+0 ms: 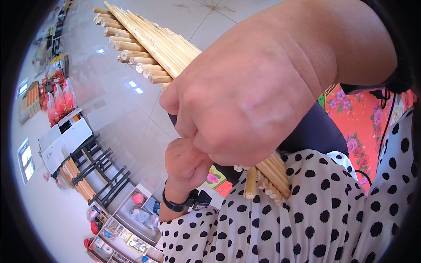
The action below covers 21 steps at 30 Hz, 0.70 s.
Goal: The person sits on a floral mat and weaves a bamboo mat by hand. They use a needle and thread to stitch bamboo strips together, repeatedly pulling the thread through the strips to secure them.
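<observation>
A flat panel of pale dry plant stalks (153,41) slants from the upper left down to my lap. Its cut stalk ends stick out in a stepped row along the left side, and its lower end rests against the polka-dot cloth. My right hand (245,94) is closed in a fist over the panel's middle and covers much of it; whatever its fingers hold is hidden. Just below and left, my left hand (186,160), with a dark band at the wrist, is closed at the panel's left edge, appearing to grip it. Its fingertips are partly behind the right hand.
White polka-dot cloth (267,232) covers my lap. A red floral cloth (353,127) lies at the right, with a dark cable near it. Across the shiny tiled floor (131,114) stand a black-framed rack (98,171), shelves with small goods (127,236) and red bags (59,103).
</observation>
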Motion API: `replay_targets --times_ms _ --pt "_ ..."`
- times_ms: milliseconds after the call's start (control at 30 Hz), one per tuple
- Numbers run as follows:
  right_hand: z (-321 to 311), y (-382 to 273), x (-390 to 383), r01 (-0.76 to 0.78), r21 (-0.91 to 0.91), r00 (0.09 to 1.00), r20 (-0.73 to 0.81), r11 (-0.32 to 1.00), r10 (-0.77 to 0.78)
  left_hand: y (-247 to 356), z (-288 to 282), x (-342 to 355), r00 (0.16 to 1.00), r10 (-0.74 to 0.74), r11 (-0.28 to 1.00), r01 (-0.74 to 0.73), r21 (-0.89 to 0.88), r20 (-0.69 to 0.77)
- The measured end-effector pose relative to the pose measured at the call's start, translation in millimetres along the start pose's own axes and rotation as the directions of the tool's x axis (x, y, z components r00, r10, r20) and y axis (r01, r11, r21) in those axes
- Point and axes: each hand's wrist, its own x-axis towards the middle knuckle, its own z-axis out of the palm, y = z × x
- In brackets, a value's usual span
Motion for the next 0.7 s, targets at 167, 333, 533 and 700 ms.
replay_targets --times_ms 167,333,533,700 --pt "0.8 1.3 0.8 0.016 -0.013 1.000 -0.015 1.000 -0.016 -0.9 0.2 3.1 1.000 0.001 1.000 -0.001 -0.019 0.008" --pt "1.4 4.4 3.4 0.044 -0.015 0.998 -0.050 0.999 -0.045 -5.7 -5.9 -2.0 0.999 -0.021 1.000 0.021 -0.013 0.036" --pt "-8.2 -0.7 -7.3 0.012 -0.067 0.992 -0.128 0.998 -0.020 -6.8 -15.3 -2.0 0.985 -0.070 0.996 0.060 0.070 0.158" --pt "-25.2 -49.3 -42.5 -0.357 -0.062 0.932 0.043 0.932 0.360 -6.4 -7.3 10.8 0.994 -0.012 0.998 0.018 -0.055 0.108"
